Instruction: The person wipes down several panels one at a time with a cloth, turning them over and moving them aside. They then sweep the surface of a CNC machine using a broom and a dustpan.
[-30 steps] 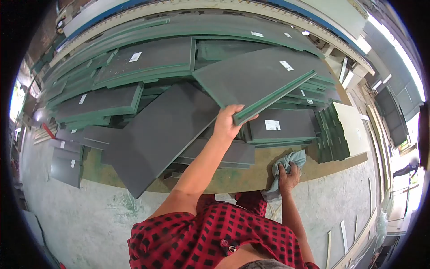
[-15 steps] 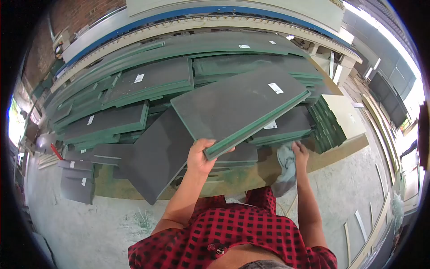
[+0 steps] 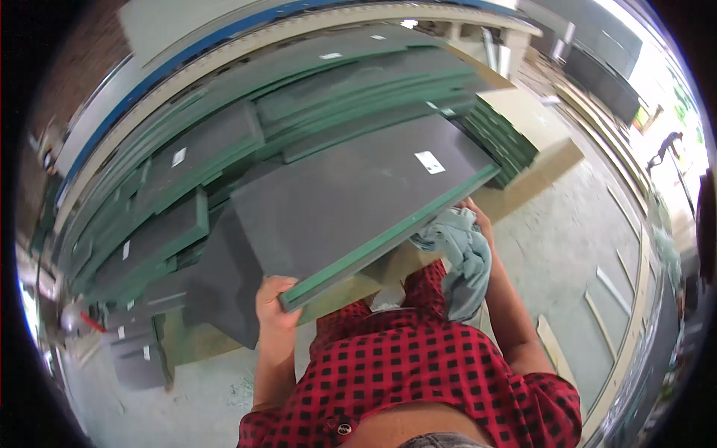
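My left hand grips the near left corner of a dark grey board with a green edge and a white label. The board is tilted above the stacked boards. My right hand is closed on a crumpled grey-blue cloth, which hangs down over my right forearm side. Its fingers are right at the board's near right edge, partly hidden by the board and cloth. Beneath the board's left end, another dark board lies askew.
Behind lie stacks of green-edged boards with white labels. A long machine with a blue stripe runs along the back. Thin strips lie on the floor to the right, where a person stands far off.
The held board has come closer to my body, off the stacks. My right hand has risen with the cloth to the board's edge. The view has swung to the right.
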Available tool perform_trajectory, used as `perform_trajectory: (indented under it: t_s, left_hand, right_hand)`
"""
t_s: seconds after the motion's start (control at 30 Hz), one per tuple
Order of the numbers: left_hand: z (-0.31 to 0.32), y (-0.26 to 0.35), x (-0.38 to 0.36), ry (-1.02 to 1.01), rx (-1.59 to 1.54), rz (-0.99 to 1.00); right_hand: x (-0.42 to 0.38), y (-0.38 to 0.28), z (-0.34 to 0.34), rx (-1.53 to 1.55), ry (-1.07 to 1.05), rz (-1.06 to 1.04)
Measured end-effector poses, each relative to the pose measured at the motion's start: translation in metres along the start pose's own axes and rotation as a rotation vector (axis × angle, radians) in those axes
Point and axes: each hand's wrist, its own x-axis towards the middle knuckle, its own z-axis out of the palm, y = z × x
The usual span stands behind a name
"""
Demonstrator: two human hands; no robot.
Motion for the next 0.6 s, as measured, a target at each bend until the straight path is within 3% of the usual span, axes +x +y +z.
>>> perform_trajectory:
  t_s: [0.1,0.13,0.2,0.37,0.5,0.6]
  left_hand:
    - [0.001,0.005,-0.004,-0.053,-0.019,-0.022]
    - [0.003,0.005,-0.003,-0.066,-0.010,-0.042]
    - [0.006,0.006,-0.001,-0.164,0.064,0.015]
    - [0.037,0.008,0.003,-0.118,0.167,-0.015]
    - [0.085,0.003,-0.003,-0.137,0.259,-0.044]
    - [0.090,0.001,0.004,-0.234,0.339,-0.070]
  right_hand:
    - [-0.014,0.009,-0.047,0.243,-0.283,0.045]
    - [-0.026,0.007,-0.037,0.246,-0.267,0.026]
    - [-0.049,0.007,-0.017,0.135,0.028,-0.073]
    - [-0.077,0.005,-0.039,0.213,0.040,0.093]
    - [-0.084,0.002,-0.037,0.148,0.185,-0.031]
    - [-0.086,0.002,-0.053,0.205,0.115,0.019]
